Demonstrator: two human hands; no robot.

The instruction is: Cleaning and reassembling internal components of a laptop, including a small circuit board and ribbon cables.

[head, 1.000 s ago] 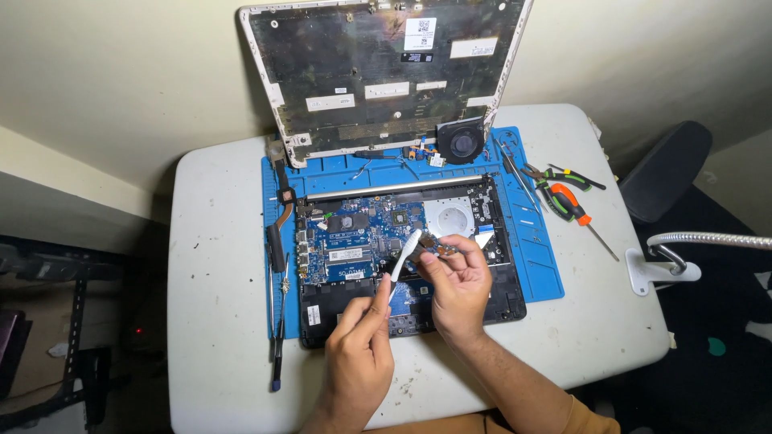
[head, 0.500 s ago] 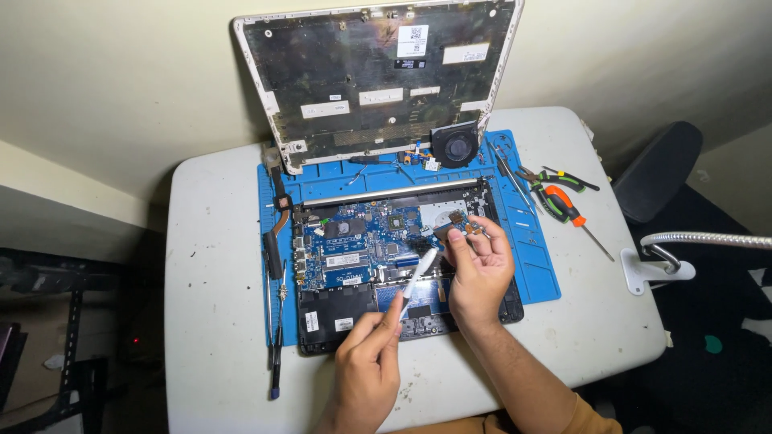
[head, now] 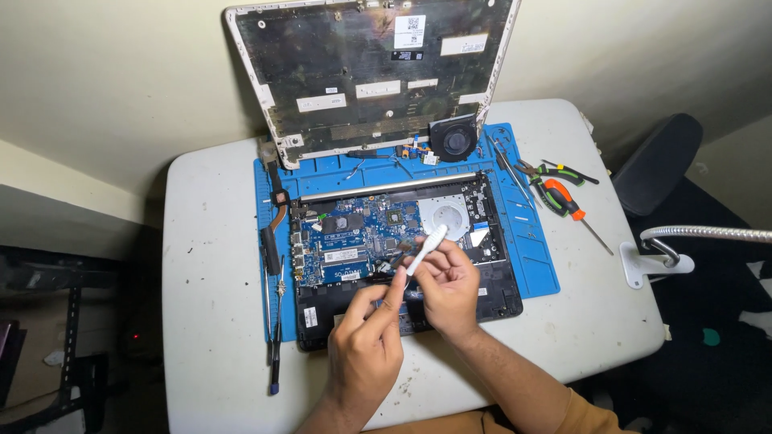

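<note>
White plastic stick-shaped tool (head: pixel 426 248) sat in your right hand (head: pixel 447 288), grip closed round its lower end, tip angled up over the blue circuit board (head: pixel 354 237) of the opened black laptop base (head: pixel 402 249). Your left hand (head: pixel 366 354) pinched fingertips near the tool's base; what it held, can't tell. Laptop lay on a blue rubber mat (head: pixel 539 265) on the white table (head: pixel 209 321).

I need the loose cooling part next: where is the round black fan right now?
In the head view the round black fan lies at the blue mat's far edge, right of centre, against the propped-up grey laptop cover's lower right corner.
</note>
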